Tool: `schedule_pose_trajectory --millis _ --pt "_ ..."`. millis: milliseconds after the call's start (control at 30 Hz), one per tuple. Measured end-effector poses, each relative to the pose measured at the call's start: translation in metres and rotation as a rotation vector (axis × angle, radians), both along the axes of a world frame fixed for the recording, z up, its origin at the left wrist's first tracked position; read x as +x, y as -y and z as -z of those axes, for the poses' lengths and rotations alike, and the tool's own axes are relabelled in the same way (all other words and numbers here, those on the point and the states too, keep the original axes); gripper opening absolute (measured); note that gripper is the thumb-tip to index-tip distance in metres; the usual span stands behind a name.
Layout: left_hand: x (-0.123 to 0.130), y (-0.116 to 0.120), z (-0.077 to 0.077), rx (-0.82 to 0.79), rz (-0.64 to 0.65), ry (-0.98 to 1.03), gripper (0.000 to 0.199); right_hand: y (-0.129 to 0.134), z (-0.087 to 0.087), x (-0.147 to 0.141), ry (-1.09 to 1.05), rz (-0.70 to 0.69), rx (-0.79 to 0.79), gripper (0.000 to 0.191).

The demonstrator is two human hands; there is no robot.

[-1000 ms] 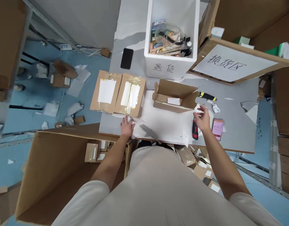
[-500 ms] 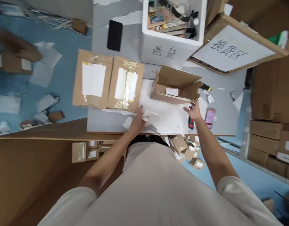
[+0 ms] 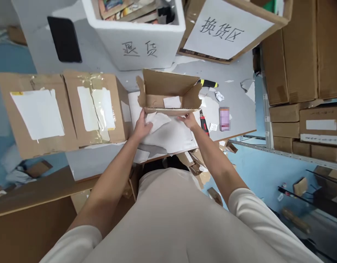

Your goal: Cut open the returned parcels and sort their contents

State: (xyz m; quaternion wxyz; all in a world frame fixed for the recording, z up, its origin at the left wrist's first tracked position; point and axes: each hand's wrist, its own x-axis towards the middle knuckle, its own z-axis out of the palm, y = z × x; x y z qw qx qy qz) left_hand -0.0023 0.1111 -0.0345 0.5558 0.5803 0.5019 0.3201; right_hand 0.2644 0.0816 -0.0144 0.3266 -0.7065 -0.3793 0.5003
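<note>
Left hand (image 3: 143, 127) and right hand (image 3: 189, 121) at near edge of open carton (image 3: 170, 86), 1 per end (grip unclear). White slip (image 3: 172, 102) inside, beyond both hands. Red-black tool (image 3: 204, 124) just right of right hand, pink-screen phone (image 3: 224, 119) farther right. 2 taped boxes (image 3: 75, 109) left of left hand. White bin (image 3: 142, 60) beyond both hands.

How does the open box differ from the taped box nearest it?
The open box gapes upward, showing a white piece inside; the taped box is shut. White labels lie on the taped box's top; the open box shows bare brown inner walls. The left hand and right hand are at the open box's near side; neither is at the taped box. Both are brown cardboard.
</note>
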Motion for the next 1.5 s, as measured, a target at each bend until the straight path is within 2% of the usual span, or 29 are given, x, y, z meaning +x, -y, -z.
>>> schedule_pose_trajectory --millis 67,167,233,333,433,533,600,633,700,767,800,867,933,1033,1133,1233,1333,1433,1500 --pt "0.001 0.012 -0.023 0.037 0.055 -0.096 0.069 0.021 -0.011 -0.003 -0.04 0.076 0.065 0.077" --pt "0.012 0.042 -0.066 0.085 0.091 -0.226 0.049 0.075 -0.046 0.014 -0.081 0.121 0.219 0.075" --pt "0.032 0.064 -0.093 0.117 0.149 -0.252 0.043 0.128 -0.072 0.038 -0.003 0.191 0.287 0.069" --pt "0.091 0.096 -0.12 0.118 0.397 -0.191 0.048 0.228 -0.104 0.079 0.22 0.43 0.304 0.064" --pt "0.177 0.137 -0.126 0.07 0.753 -0.101 0.061 0.336 -0.118 0.108 0.419 0.701 0.246 0.066" --pt "0.257 0.186 -0.122 0.011 1.169 -0.225 0.075 0.427 -0.119 0.12 0.54 0.868 0.019 0.063" --pt "0.294 0.211 -0.121 0.011 1.43 -0.359 0.09 0.468 -0.116 0.124 0.688 0.896 -0.145 0.064" --pt "0.305 0.219 -0.122 0.03 1.5 -0.392 0.094 0.481 -0.113 0.127 0.759 0.902 -0.191 0.066" --pt "0.317 0.222 -0.127 0.086 1.52 -0.39 0.091 0.49 -0.106 0.137 0.825 0.867 -0.216 0.071" --pt "0.315 0.212 -0.134 0.123 1.441 -0.372 0.08 0.477 -0.097 0.152 0.789 0.726 -0.202 0.071" --pt "0.309 0.203 -0.136 0.132 1.393 -0.382 0.077 0.464 -0.093 0.161 0.757 0.596 -0.205 0.068" --pt "0.287 0.181 -0.14 0.131 1.271 -0.438 0.073 0.426 -0.085 0.18 0.708 0.258 -0.245 0.061" --pt "0.254 0.16 -0.138 0.102 1.096 -0.504 0.07 0.376 -0.079 0.195 0.704 -0.087 -0.294 0.055" --pt "0.186 0.143 -0.132 0.004 0.67 -0.455 0.066 0.292 -0.075 0.202 0.809 -0.443 -0.264 0.054" --pt "0.111 0.149 -0.127 -0.088 0.216 -0.283 0.058 0.21 -0.079 0.186 0.913 -0.703 -0.114 0.058" --pt "0.045 0.166 -0.125 -0.181 -0.167 -0.18 0.055 0.126 -0.086 0.145 0.851 -0.944 -0.046 0.057" --pt "-0.002 0.171 -0.124 -0.285 -0.584 -0.141 0.062 0.032 -0.097 0.076 0.703 -1.12 0.004 0.052" --pt "-0.025 0.157 -0.123 -0.381 -0.943 0.074 0.077 -0.065 -0.114 -0.013 0.411 -1.062 0.251 0.054" --pt "-0.031 0.142 -0.121 -0.388 -1.067 0.26 0.083 -0.12 -0.126 -0.071 0.189 -0.979 0.296 0.057"
